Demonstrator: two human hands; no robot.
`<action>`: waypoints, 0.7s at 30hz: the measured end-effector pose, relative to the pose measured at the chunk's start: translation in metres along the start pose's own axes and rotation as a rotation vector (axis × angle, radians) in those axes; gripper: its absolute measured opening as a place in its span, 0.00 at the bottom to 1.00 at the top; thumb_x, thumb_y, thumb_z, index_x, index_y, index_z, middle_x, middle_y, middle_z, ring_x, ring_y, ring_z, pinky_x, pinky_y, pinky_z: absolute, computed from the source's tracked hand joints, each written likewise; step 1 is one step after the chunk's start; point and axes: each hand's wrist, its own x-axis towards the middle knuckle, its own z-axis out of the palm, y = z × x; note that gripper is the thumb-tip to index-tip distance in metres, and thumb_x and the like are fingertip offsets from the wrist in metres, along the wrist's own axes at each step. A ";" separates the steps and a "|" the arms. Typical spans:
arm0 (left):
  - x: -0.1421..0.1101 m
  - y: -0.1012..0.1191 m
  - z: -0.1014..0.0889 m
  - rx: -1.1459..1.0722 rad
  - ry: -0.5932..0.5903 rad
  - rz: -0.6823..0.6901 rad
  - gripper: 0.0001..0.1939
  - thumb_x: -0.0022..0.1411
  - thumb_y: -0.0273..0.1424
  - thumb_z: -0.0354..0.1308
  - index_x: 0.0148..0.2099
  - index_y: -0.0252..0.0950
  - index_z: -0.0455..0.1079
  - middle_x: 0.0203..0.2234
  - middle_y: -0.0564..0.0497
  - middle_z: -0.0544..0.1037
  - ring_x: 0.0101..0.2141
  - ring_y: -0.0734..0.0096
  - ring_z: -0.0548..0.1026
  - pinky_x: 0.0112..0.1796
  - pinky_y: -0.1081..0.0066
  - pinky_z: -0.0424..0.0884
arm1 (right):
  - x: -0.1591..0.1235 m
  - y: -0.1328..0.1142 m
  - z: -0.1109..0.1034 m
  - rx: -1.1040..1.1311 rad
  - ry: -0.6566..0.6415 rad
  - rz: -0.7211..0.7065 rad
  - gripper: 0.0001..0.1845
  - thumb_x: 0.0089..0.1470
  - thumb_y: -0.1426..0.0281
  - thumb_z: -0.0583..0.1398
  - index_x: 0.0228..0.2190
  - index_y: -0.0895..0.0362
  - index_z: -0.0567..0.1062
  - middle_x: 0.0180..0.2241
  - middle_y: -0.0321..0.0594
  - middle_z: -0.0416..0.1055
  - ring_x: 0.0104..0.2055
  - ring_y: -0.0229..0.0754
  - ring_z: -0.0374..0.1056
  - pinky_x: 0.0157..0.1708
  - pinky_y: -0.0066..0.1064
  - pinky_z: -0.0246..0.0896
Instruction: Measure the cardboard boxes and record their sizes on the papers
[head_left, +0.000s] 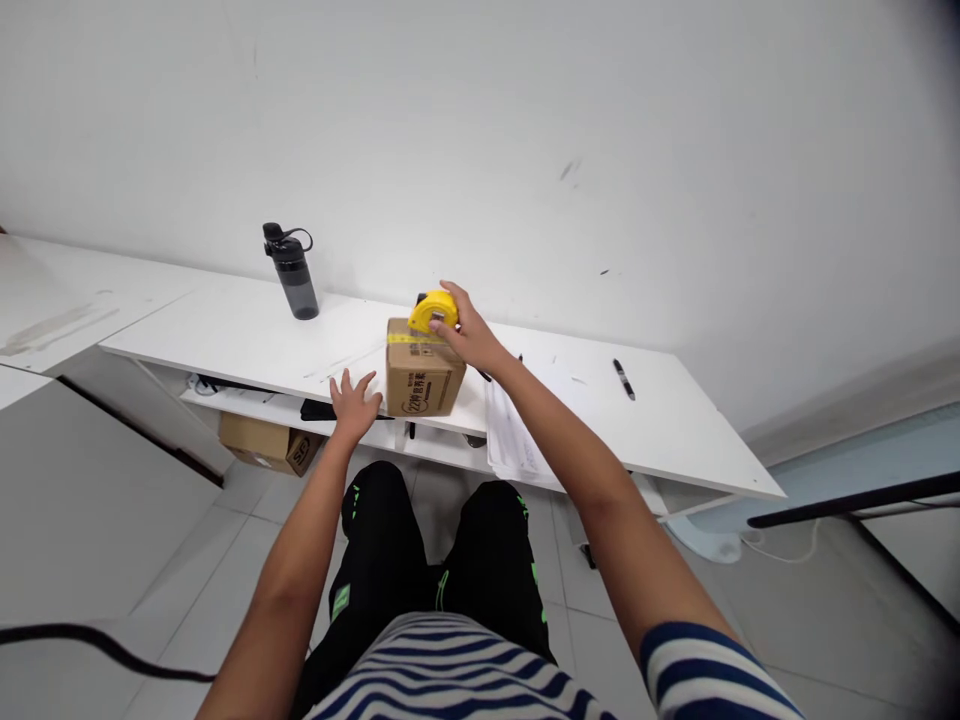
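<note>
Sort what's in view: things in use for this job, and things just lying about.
In use:
- tape measure, in the right hand
- upper box, tape across it

Apparently lying about:
- bottle
- pen
- papers
- lower box

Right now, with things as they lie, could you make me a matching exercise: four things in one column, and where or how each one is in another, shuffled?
Things
1. Tape measure
2. Bottle
3. Pen
4. Box marked SF

Places and states
A. Lying to the right of the papers
B. Below the tabletop
C. Yellow, held in the right hand
D. Standing near the wall, with a black lid

Right pairs: 1-C, 2-D, 3-A, 4-B
</note>
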 end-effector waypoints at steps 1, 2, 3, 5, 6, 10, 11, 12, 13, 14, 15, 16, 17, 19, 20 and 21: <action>-0.001 0.001 0.002 0.069 0.037 0.024 0.23 0.53 0.36 0.61 0.52 0.40 0.74 0.64 0.42 0.63 0.69 0.46 0.44 0.65 0.43 0.38 | 0.000 0.001 0.004 0.008 -0.025 0.009 0.42 0.60 0.47 0.51 0.67 0.51 0.45 0.67 0.48 0.50 0.63 0.53 0.57 0.60 0.48 0.57; -0.002 0.004 0.004 0.083 0.075 0.041 0.23 0.54 0.36 0.61 0.52 0.40 0.73 0.64 0.42 0.64 0.69 0.47 0.45 0.66 0.44 0.38 | 0.001 0.002 0.008 0.014 -0.040 0.016 0.41 0.59 0.48 0.52 0.66 0.52 0.47 0.67 0.48 0.50 0.62 0.53 0.57 0.61 0.49 0.56; -0.004 0.009 0.006 0.047 0.105 0.051 0.22 0.57 0.37 0.58 0.54 0.40 0.72 0.63 0.42 0.65 0.69 0.50 0.49 0.66 0.46 0.41 | 0.003 0.003 0.012 0.018 -0.049 0.021 0.41 0.58 0.50 0.54 0.66 0.52 0.49 0.67 0.49 0.51 0.62 0.54 0.58 0.61 0.50 0.55; -0.007 0.026 0.008 -0.109 0.116 0.049 0.22 0.64 0.40 0.50 0.57 0.39 0.68 0.61 0.42 0.68 0.65 0.57 0.59 0.65 0.53 0.50 | 0.007 0.002 0.017 0.026 -0.064 0.024 0.41 0.57 0.52 0.55 0.66 0.51 0.49 0.66 0.48 0.53 0.60 0.54 0.60 0.60 0.52 0.55; -0.009 0.036 0.009 -0.197 0.095 0.041 0.24 0.66 0.43 0.48 0.60 0.39 0.65 0.61 0.42 0.68 0.63 0.59 0.62 0.64 0.56 0.55 | 0.009 0.001 0.019 0.029 -0.075 0.021 0.41 0.57 0.52 0.55 0.66 0.51 0.49 0.65 0.48 0.55 0.59 0.54 0.61 0.59 0.52 0.56; -0.008 0.071 0.013 -0.384 -0.060 0.010 0.37 0.64 0.48 0.53 0.70 0.42 0.49 0.65 0.41 0.62 0.62 0.59 0.64 0.59 0.60 0.64 | 0.022 -0.002 0.025 0.006 -0.152 -0.044 0.41 0.59 0.54 0.55 0.67 0.50 0.46 0.66 0.47 0.54 0.59 0.53 0.62 0.58 0.50 0.57; -0.007 0.075 0.014 -0.388 -0.070 0.002 0.38 0.63 0.48 0.55 0.70 0.43 0.48 0.64 0.41 0.62 0.61 0.58 0.65 0.58 0.60 0.66 | 0.025 -0.003 0.027 -0.017 -0.167 -0.065 0.40 0.59 0.55 0.54 0.67 0.50 0.46 0.66 0.47 0.53 0.60 0.53 0.61 0.58 0.51 0.57; -0.006 0.079 0.016 -0.384 -0.068 0.000 0.38 0.62 0.46 0.56 0.70 0.43 0.49 0.64 0.40 0.63 0.60 0.58 0.67 0.57 0.59 0.67 | 0.027 -0.004 0.029 -0.046 -0.182 -0.082 0.38 0.60 0.56 0.53 0.67 0.50 0.47 0.66 0.47 0.52 0.60 0.53 0.60 0.59 0.51 0.56; -0.005 0.080 0.016 -0.375 -0.058 0.004 0.38 0.62 0.45 0.56 0.70 0.43 0.50 0.63 0.40 0.64 0.59 0.58 0.68 0.56 0.59 0.68 | 0.030 -0.005 0.031 -0.075 -0.198 -0.094 0.37 0.60 0.57 0.53 0.66 0.50 0.48 0.66 0.47 0.53 0.60 0.54 0.60 0.59 0.52 0.56; -0.004 0.080 0.017 -0.362 -0.052 0.014 0.36 0.62 0.43 0.56 0.70 0.44 0.51 0.62 0.41 0.65 0.58 0.58 0.69 0.55 0.59 0.68 | 0.032 -0.006 0.033 -0.104 -0.212 -0.101 0.35 0.61 0.58 0.52 0.66 0.50 0.50 0.65 0.47 0.55 0.60 0.54 0.60 0.58 0.52 0.56; -0.003 0.079 0.017 -0.347 -0.051 0.024 0.35 0.63 0.42 0.56 0.69 0.45 0.52 0.62 0.41 0.66 0.58 0.58 0.69 0.55 0.59 0.69 | 0.035 -0.007 0.033 -0.128 -0.230 -0.105 0.34 0.61 0.59 0.52 0.65 0.50 0.51 0.63 0.48 0.56 0.58 0.54 0.62 0.58 0.53 0.57; -0.002 0.078 0.016 -0.332 -0.054 0.030 0.34 0.63 0.41 0.55 0.69 0.46 0.52 0.61 0.42 0.66 0.57 0.58 0.70 0.55 0.59 0.69 | 0.036 -0.008 0.033 -0.147 -0.249 -0.110 0.33 0.61 0.59 0.51 0.65 0.50 0.52 0.61 0.48 0.58 0.57 0.54 0.63 0.57 0.53 0.58; -0.002 0.076 0.016 -0.315 -0.057 0.031 0.33 0.64 0.41 0.54 0.69 0.46 0.53 0.61 0.44 0.68 0.57 0.59 0.71 0.55 0.59 0.69 | 0.037 -0.009 0.030 -0.161 -0.270 -0.119 0.32 0.61 0.60 0.51 0.65 0.49 0.53 0.60 0.48 0.60 0.55 0.53 0.64 0.55 0.53 0.59; -0.002 0.074 0.013 -0.275 -0.057 0.034 0.29 0.65 0.39 0.51 0.68 0.46 0.58 0.60 0.47 0.70 0.57 0.59 0.71 0.57 0.59 0.67 | 0.037 -0.010 0.022 -0.180 -0.307 -0.142 0.31 0.60 0.61 0.52 0.64 0.48 0.55 0.57 0.47 0.62 0.52 0.53 0.65 0.53 0.52 0.61; -0.001 0.073 0.013 -0.253 -0.057 0.038 0.27 0.65 0.38 0.50 0.66 0.46 0.62 0.59 0.49 0.71 0.57 0.59 0.70 0.58 0.59 0.66 | 0.035 -0.010 0.016 -0.189 -0.321 -0.149 0.31 0.60 0.61 0.53 0.63 0.47 0.56 0.56 0.47 0.63 0.51 0.53 0.66 0.53 0.51 0.62; -0.001 0.074 0.012 -0.227 -0.064 0.046 0.25 0.65 0.38 0.49 0.63 0.46 0.66 0.58 0.50 0.73 0.57 0.59 0.70 0.58 0.59 0.65 | 0.031 -0.009 0.008 -0.200 -0.329 -0.148 0.31 0.59 0.61 0.54 0.63 0.47 0.57 0.56 0.47 0.64 0.51 0.53 0.66 0.53 0.51 0.62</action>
